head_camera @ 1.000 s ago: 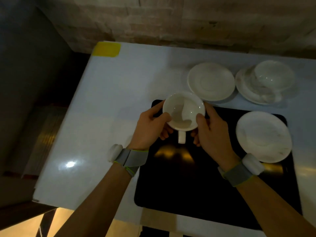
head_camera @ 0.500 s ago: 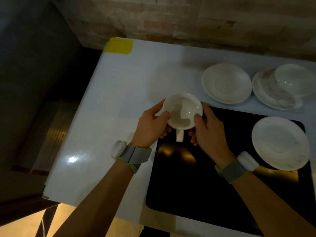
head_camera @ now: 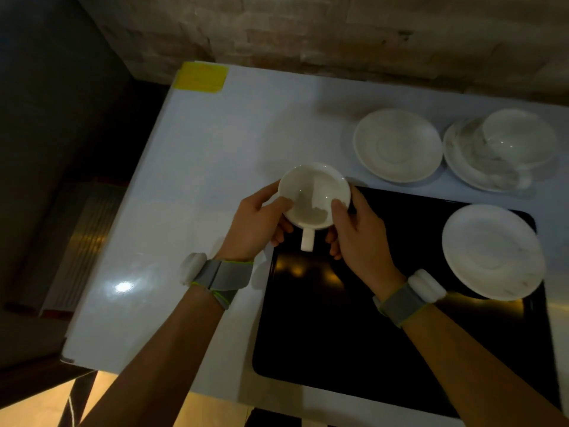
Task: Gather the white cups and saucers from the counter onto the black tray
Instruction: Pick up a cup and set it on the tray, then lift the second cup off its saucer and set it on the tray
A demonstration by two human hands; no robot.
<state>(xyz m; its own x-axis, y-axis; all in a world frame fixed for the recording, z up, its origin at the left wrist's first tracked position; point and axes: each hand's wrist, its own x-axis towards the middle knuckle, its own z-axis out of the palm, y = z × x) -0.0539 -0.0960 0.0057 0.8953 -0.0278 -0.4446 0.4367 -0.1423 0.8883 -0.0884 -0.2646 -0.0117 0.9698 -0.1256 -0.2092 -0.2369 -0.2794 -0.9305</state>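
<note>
Now the white cup sits cradled between both my hands, over the near-left corner of the black tray, its handle pointing back toward me. Over the last second it has hardly moved in my grip; what has shifted is my view, which has swung left so the tray and the crockery slid to the right. So I judge the cup not yet set down, and this step still open. The cup is empty, glossy, wide and shallow, with shadow across part of its bowl. My left hand wraps its left side, thumb on the rim; my right hand clasps the right side the same way. One saucer already lies on the tray's right side. On the counter beyond wait a bare saucer and another cup on its saucer.
</note>
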